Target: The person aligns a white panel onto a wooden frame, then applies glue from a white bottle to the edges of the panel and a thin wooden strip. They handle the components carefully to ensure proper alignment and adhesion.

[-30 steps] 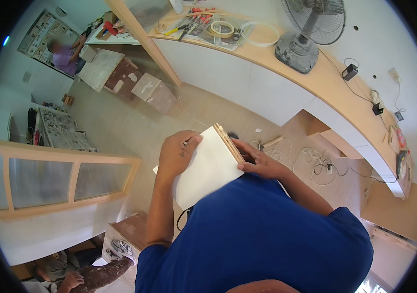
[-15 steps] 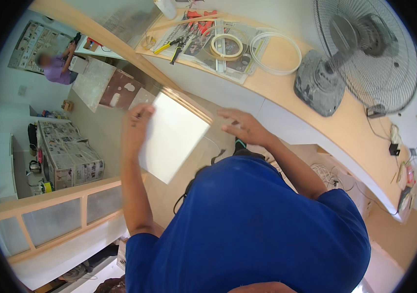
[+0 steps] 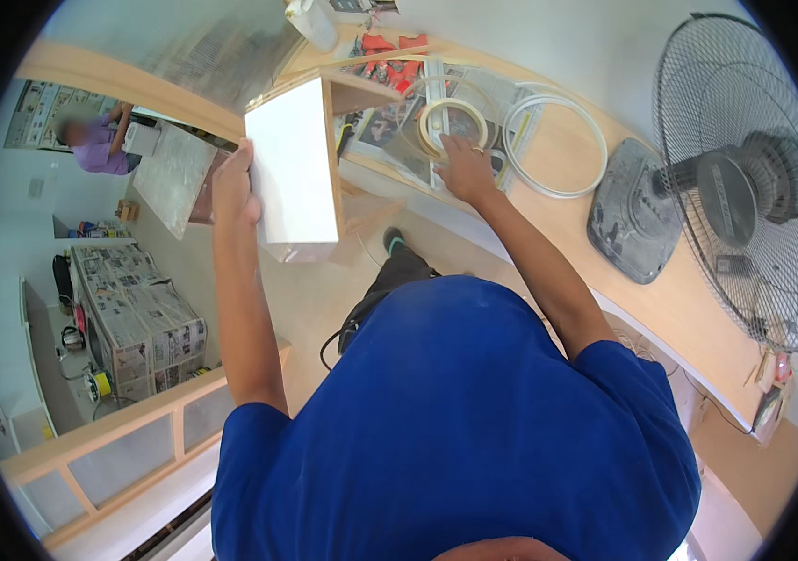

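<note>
A white-faced wooden piece (image 3: 294, 168) is gripped at its left edge by the left hand (image 3: 236, 182), in front of the counter (image 3: 675, 313); most of the fingers are hidden behind it, and its right side is blurred. The right hand (image 3: 467, 170) is placed at a cream ring (image 3: 455, 104), part of which is covered; whether it is grasped or only touched cannot be told. Some red-handled tools (image 3: 394, 67) are partly hidden behind the piece.

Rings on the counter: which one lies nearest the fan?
The large white ring, between the right hand and the fan; the smaller cream ring is farther left, by that hand.
</note>
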Tool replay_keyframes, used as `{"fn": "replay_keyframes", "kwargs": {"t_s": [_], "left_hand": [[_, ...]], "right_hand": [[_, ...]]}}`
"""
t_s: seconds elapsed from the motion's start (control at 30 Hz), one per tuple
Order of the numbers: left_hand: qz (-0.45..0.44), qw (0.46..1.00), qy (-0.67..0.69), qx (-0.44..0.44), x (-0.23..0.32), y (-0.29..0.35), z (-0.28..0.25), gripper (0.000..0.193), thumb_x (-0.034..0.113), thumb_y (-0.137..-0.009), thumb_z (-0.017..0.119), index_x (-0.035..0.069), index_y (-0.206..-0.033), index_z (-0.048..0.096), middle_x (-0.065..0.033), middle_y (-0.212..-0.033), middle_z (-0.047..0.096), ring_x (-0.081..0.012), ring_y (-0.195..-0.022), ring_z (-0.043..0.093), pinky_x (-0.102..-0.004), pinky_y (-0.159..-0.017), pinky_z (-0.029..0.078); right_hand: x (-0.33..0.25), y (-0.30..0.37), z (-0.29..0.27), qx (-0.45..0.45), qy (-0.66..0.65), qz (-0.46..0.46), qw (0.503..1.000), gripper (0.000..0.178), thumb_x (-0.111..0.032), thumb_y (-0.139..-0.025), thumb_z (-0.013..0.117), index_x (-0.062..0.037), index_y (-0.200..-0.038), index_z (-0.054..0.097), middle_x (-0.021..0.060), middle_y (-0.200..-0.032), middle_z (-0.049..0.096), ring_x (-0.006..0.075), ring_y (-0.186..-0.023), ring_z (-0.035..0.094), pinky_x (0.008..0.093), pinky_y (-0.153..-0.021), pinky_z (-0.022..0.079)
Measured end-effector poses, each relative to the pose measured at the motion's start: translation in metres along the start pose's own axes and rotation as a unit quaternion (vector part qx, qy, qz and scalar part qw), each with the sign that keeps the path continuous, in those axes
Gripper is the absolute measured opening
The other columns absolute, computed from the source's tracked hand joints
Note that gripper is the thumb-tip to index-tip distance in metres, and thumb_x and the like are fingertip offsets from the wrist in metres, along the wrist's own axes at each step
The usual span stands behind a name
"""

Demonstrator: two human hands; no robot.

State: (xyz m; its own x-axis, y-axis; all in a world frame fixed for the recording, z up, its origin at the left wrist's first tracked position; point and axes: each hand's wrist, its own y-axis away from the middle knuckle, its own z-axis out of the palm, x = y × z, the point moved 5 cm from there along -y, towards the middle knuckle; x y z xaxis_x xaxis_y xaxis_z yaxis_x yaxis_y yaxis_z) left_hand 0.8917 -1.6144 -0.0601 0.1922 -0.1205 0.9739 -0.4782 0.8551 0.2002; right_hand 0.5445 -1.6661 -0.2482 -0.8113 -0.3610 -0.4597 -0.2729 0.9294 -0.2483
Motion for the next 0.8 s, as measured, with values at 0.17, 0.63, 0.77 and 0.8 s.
{"fn": "replay_keyframes", "kwargs": {"t_s": [0.17, 0.63, 0.77, 0.8], "left_hand": [[-0.057, 0.995, 0.057, -0.059, -0.006, -0.089, 0.045, 0.043, 0.020, -0.106, 0.056, -0.014, -0.133, 0.052, -0.0235, -0.132, 0.061, -0.0302, -0.116, 0.063, -0.0393, -0.100, 0.052], [-0.165, 0.952, 0.177, -0.185, -0.057, -0.166, 0.131, 0.031, 0.020, -0.107, 0.054, -0.006, -0.123, 0.054, -0.0172, -0.121, 0.064, -0.0253, -0.111, 0.063, -0.0415, -0.099, 0.052], [-0.140, 0.952, 0.176, -0.206, -0.072, -0.158, 0.127, 0.022, 0.022, -0.105, 0.059, 0.001, -0.112, 0.053, -0.0105, -0.105, 0.064, -0.0156, -0.090, 0.064, -0.0342, -0.083, 0.055], [-0.139, 0.951, 0.178, -0.209, -0.075, -0.154, 0.128, 0.023, 0.022, -0.105, 0.059, 0.002, -0.112, 0.053, -0.0103, -0.105, 0.064, -0.0156, -0.090, 0.064, -0.0344, -0.084, 0.055]], "right_hand": [[0.021, -0.031, 0.008, -0.109, 0.078, 0.013, 0.991, 0.025, -0.034, -0.090, 0.069, -0.0157, -0.107, 0.073, 0.0051, -0.107, 0.072, 0.0285, -0.114, 0.064, 0.0579, -0.108, 0.031], [0.090, -0.088, -0.036, 0.043, 0.150, 0.223, 0.962, 0.032, -0.018, -0.089, 0.070, -0.0179, -0.121, 0.072, 0.0077, -0.127, 0.068, 0.0251, -0.129, 0.057, 0.0552, -0.116, 0.029], [0.055, -0.102, -0.045, 0.103, -0.127, 0.228, 0.960, 0.037, -0.024, -0.096, 0.067, -0.0132, -0.132, 0.066, 0.0118, -0.129, 0.068, 0.0272, -0.123, 0.062, 0.0450, -0.109, 0.043], [0.043, -0.110, -0.049, 0.090, -0.213, 0.247, 0.941, 0.039, -0.027, -0.098, 0.065, -0.0107, -0.133, 0.065, 0.0126, -0.128, 0.069, 0.0269, -0.120, 0.063, 0.0424, -0.106, 0.045]]}}
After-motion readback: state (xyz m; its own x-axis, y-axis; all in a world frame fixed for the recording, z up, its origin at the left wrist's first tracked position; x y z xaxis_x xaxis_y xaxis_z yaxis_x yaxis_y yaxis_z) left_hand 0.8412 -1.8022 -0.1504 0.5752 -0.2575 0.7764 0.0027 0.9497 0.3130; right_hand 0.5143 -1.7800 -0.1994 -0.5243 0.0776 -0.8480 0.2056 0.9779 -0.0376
